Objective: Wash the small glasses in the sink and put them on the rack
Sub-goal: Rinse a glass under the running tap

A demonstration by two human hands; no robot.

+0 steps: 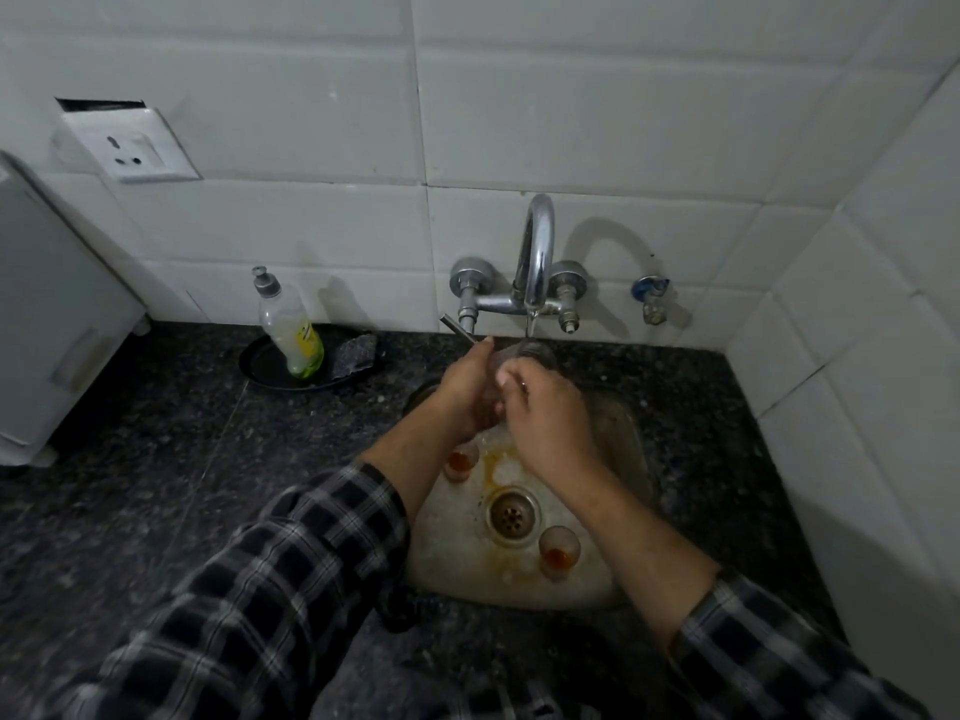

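Clear glass (pixel 528 354) under steel tap (pixel 538 241)

Under tap (pixel 537 252): gap filled by left hand (pixel 467 392) and right hand (pixel 550 423), both gripping held glass (pixel 524 356). Lever (pixel 457 330) juts just beside left hand. Sink (pixel 623 433) floor: left glass (pixel 461 462) stands under left wrist, front glass (pixel 558 553) just right of drain (pixel 511 514); forearms cross above. Counter (pixel 182 459) open left of sink, up to tray (pixel 260 366) with bottle (pixel 293 335). Right: wall (pixel 857 356) near.
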